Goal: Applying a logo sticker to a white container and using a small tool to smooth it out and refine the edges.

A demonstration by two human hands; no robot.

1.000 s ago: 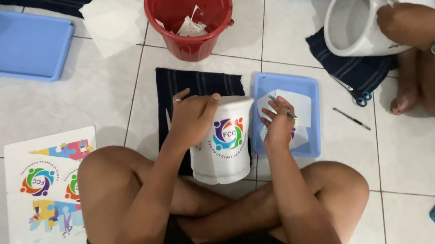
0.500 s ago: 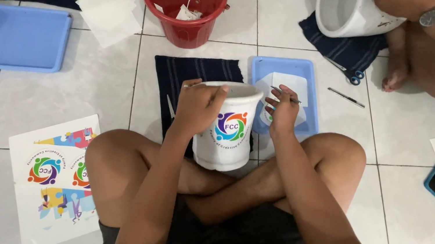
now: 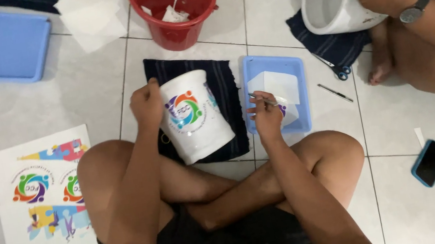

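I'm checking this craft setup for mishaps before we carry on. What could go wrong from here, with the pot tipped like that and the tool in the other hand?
1. The white pot lies tilted on the dark cloth, steadied only by the left hand at its rim; it could roll or slip.
2. The right hand holds a thin metal tool over the blue tray; its tip might tear the white sheet there.
3. The scissors lie open to a bare foot.

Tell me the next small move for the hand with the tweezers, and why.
Probably lower the tweezers onto the small decal in the blue tray: the right hand hovers there, while the left hand holds the white pot tilted on the dark cloth.
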